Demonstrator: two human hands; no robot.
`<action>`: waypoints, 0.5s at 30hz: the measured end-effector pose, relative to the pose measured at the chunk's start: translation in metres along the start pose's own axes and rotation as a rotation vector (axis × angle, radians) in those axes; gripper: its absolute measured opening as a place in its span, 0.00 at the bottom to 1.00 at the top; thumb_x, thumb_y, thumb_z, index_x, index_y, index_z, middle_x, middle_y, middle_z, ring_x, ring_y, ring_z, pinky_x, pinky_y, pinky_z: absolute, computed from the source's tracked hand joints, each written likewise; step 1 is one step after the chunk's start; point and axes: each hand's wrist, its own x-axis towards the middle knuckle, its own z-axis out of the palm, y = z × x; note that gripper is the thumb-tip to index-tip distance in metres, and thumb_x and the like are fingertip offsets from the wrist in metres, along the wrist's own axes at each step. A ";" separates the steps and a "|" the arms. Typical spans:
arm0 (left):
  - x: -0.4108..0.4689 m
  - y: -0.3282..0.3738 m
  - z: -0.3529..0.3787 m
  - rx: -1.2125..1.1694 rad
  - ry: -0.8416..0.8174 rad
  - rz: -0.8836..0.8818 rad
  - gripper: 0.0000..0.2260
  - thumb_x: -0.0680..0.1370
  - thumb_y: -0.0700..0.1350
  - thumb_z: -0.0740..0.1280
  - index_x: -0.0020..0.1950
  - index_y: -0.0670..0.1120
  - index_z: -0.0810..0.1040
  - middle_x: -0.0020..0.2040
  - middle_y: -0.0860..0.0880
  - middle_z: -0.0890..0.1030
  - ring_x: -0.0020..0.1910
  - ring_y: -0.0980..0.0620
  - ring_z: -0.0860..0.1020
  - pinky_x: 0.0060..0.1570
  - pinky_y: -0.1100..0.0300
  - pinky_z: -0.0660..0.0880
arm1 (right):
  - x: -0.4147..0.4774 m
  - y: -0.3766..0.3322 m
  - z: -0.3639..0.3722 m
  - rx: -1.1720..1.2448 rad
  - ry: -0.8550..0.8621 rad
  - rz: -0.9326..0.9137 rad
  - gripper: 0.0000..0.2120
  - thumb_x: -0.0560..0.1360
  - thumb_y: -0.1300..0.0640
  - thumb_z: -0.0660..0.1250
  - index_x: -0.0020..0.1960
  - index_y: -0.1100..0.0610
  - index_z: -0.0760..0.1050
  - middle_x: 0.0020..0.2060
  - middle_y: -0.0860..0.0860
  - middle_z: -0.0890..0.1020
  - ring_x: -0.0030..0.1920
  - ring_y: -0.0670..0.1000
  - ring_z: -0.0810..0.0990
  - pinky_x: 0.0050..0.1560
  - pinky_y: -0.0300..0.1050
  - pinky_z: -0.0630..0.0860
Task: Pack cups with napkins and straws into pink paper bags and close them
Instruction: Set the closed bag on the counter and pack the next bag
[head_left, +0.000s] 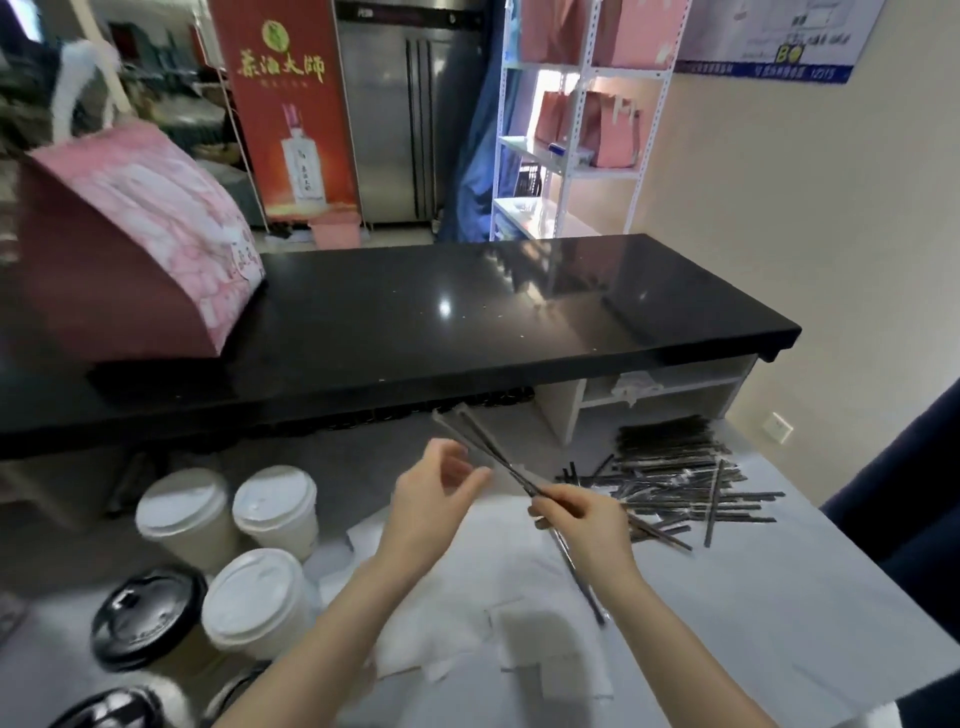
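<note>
My right hand (584, 525) grips a few wrapped black straws (485, 447) near their middle; they fan up-left and down-right. My left hand (434, 496) hovers just left of them, fingers apart and holding nothing. A loose pile of wrapped straws (675, 478) lies on the white work surface to the right. White napkins (467, 597) lie spread under my forearms. Three white-lidded paper cups (272, 501) and a black-lidded cup (148, 616) stand at the lower left. A pink paper bag (135, 234) with white handles sits on the black counter at the left.
The glossy black counter (467, 322) runs across the middle above the work surface. Behind it a white metal shelf (571, 130) carries more pink bags. A red banner (285, 104) and a steel fridge stand further back. A dark blue sleeve shows at the right edge.
</note>
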 end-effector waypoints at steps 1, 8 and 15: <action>-0.001 -0.003 -0.019 -0.096 0.074 -0.027 0.13 0.73 0.54 0.72 0.53 0.59 0.72 0.44 0.57 0.83 0.44 0.63 0.80 0.42 0.72 0.73 | -0.002 -0.009 0.010 -0.004 -0.052 -0.033 0.11 0.72 0.63 0.71 0.36 0.48 0.83 0.33 0.49 0.85 0.34 0.47 0.83 0.39 0.36 0.76; -0.033 -0.023 -0.173 -0.274 0.303 0.038 0.24 0.74 0.40 0.72 0.64 0.59 0.71 0.45 0.54 0.83 0.44 0.54 0.83 0.43 0.57 0.81 | -0.028 -0.080 0.115 -0.167 -0.318 -0.324 0.11 0.75 0.62 0.68 0.47 0.46 0.81 0.38 0.44 0.84 0.36 0.42 0.79 0.42 0.39 0.77; -0.098 -0.049 -0.338 -0.208 0.590 0.037 0.16 0.75 0.37 0.71 0.57 0.55 0.79 0.43 0.53 0.83 0.45 0.53 0.82 0.44 0.64 0.78 | -0.080 -0.165 0.248 -0.215 -0.584 -0.580 0.12 0.79 0.61 0.63 0.59 0.50 0.79 0.43 0.44 0.80 0.45 0.39 0.77 0.47 0.30 0.71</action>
